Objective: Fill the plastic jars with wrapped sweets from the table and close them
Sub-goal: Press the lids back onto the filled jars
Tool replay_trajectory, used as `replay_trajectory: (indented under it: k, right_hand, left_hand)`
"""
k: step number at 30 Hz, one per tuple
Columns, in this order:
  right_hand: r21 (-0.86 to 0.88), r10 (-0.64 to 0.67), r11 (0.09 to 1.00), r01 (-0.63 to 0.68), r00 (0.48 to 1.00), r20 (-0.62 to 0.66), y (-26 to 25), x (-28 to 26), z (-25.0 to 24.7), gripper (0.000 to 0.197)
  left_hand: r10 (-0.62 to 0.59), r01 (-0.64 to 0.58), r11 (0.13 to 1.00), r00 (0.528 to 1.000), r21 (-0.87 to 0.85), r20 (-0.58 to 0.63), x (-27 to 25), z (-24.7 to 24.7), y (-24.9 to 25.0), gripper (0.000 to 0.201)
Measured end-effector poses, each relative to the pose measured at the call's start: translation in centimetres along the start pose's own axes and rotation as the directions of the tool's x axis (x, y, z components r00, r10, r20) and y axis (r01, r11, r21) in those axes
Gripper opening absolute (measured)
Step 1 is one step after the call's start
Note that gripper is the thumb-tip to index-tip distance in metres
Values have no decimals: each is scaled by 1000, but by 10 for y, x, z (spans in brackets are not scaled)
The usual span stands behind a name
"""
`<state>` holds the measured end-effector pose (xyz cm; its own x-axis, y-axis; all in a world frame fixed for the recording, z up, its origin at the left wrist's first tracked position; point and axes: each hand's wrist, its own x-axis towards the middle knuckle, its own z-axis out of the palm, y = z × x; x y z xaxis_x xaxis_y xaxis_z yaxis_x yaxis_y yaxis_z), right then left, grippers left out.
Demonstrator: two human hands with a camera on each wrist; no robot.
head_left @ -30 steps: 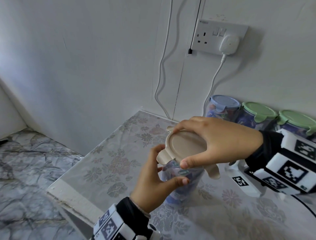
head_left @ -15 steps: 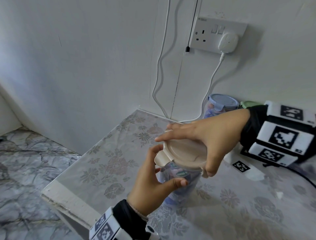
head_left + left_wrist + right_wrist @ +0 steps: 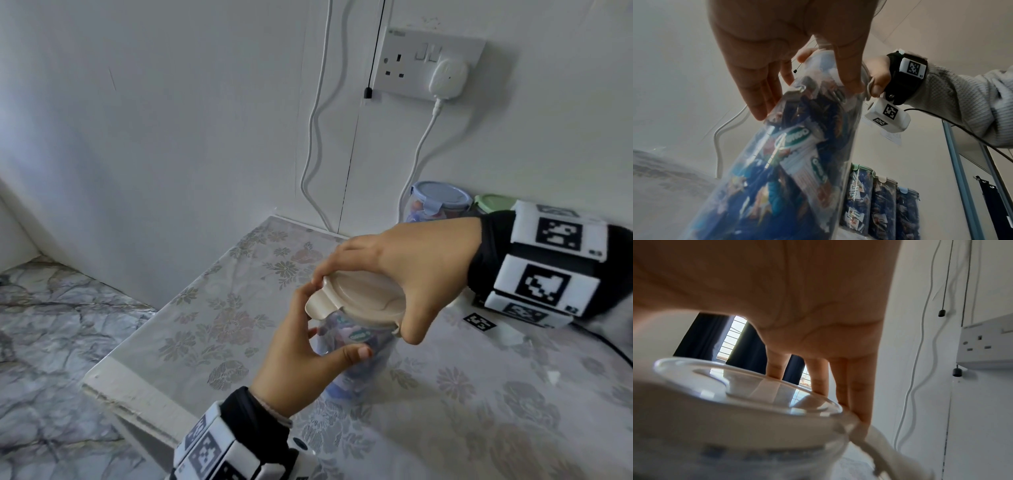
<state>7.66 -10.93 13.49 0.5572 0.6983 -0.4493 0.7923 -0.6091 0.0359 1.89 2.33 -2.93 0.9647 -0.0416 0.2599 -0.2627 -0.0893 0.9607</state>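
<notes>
left hand (image 3: 301, 359): nearest to camera, wrapped round the upper part of the jar (image 3: 356, 356); thumb on the near side, fingers (image 3: 760, 91) curled round the far side, clamped on the clear wall.
jar: clear plastic, full of wrapped sweets (image 3: 797, 146) in blue and white; held tilted, its top leaning toward the wall; base is at the table (image 3: 212, 308), but I can't tell whether it touches.
lid (image 3: 363, 301): beige, sits on the jar's mouth; the clip flap on the jar's left sticks out unlatched; a second flap shows at the right rim under the thumb.
right hand (image 3: 404, 274): on top of the lid, palm arched over it; fingertips (image 3: 857, 402) bent down onto the lid's far-left rim, thumb pressed at the right-side flap. Fingers curled over the lid, clamped on its edges.
table: floral cloth under clear cover, jar is near its left edge.
tag (image 3: 479, 322): small black-and-white marker, flat on the table right of the jar.
blue-lid jar (image 3: 438, 205): behind the jar, against the wall, closed, sweets inside.
green-lid jar (image 3: 489, 202): just right of the blue-lid one, mostly hidden by the right wrist.
socket (image 3: 428, 61): on the wall above the jars, white plug (image 3: 448, 78) in, cable hanging down behind the table.
</notes>
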Motion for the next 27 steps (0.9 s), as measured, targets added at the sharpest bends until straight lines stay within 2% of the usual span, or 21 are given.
replay_trajectory:
  k: [1, 3, 5, 8, 12, 14, 16, 18, 20, 22, 27]
  right_hand:
    - [17, 26, 999, -27, 999, 41, 0, -2, 0, 97]
    - [-6, 98, 995, -98, 994, -51, -2, -6, 1, 94]
    - [-16, 179, 983, -182, 975, -130, -6, -7, 6, 90]
    - [-60, 317, 941, -332, 931, -182, -16, -7, 14, 92]
    - [-140, 388, 893, -428, 889, -242, -15, -8, 15, 87]
    - [-83, 365, 919, -385, 913, -182, -9, -10, 11, 73]
    - [100, 206, 975, -198, 975, -86, 1, -13, 2, 56]
    - [268, 42, 962, -53, 998, 47, 6, -16, -5, 73]
    - [258, -31, 966, 3, 994, 105, 10, -15, -5, 84]
    - [212, -72, 975, 59, 996, 57, 15, -9, 1, 87]
    - [205, -79, 976, 68, 996, 45, 25, 1, 4, 90]
  left_hand:
    - [1, -1, 1000, 1000, 24, 7, -1, -1, 0, 84]
    - [-10, 9, 997, 1000, 82, 15, -5, -3, 0, 85]
    - [-36, 35, 993, 999, 110, 9, -9, -4, -1, 94]
    - [-41, 44, 989, 999, 141, -29, -15, 0, -1, 101]
    - [5, 2, 993, 998, 117, -55, -15, 7, 5, 82]
    - [-1, 4, 996, 999, 88, -39, -13, 6, 7, 75]
    - [-3, 5, 997, 1000, 77, -22, -11, 5, 7, 76]
    - [-2, 3, 998, 1000, 66, -9, -11, 3, 5, 82]
    - [-5, 5, 998, 1000, 59, 0, -9, 1, 2, 83]
    - [-7, 7, 998, 1000, 56, 4, -8, 0, 1, 83]
    - [-7, 6, 998, 1000, 57, 17, -5, -3, -1, 81]
